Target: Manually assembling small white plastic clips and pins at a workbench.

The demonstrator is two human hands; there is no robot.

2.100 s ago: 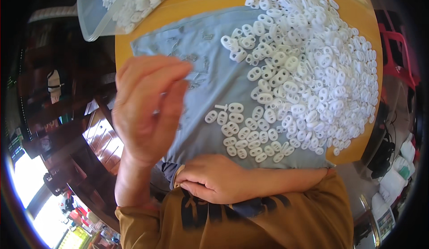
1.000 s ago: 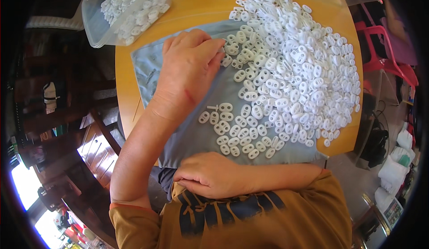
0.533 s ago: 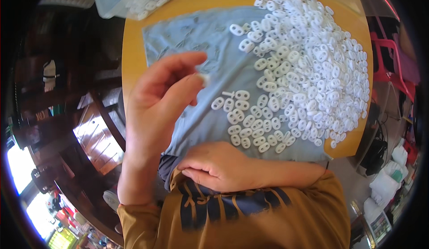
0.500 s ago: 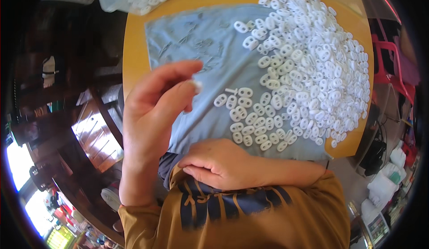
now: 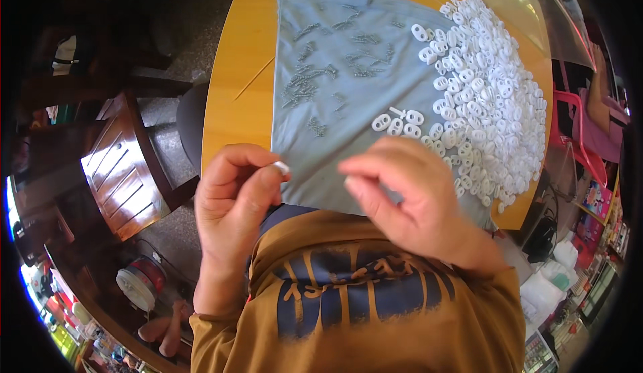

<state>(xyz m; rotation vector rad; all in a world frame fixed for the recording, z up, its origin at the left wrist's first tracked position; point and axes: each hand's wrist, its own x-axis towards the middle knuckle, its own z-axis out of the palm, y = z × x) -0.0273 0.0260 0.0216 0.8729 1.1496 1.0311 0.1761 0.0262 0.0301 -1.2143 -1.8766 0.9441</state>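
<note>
My left hand (image 5: 238, 202) pinches a small white plastic piece (image 5: 282, 168) between thumb and forefinger, over the near left edge of the grey-blue cloth (image 5: 321, 172). Its fingers hide most of the piece. To the right, my right hand (image 5: 408, 199) hovers over the cloth, slightly blurred, its thumb and forefinger a little apart with nothing visible between them. Just beyond it lie several white oval two-holed pieces (image 5: 396, 126) and a small white pin-shaped piece (image 5: 398, 112). Thin metal springs (image 5: 305, 85) lie scattered on the far left of the cloth.
A large heap of white two-holed pieces (image 5: 495, 98) covers the right of the yellow table (image 5: 234, 51). A thin stick (image 5: 254, 78) lies left of the cloth. A red chair (image 5: 575, 132) stands beyond the right edge. Another person's arm (image 5: 601, 92) shows there.
My right hand has risen from my lap and reached in over the cloth. My left hand has come lower, still pinching the white piece. The whole view has shifted.
</note>
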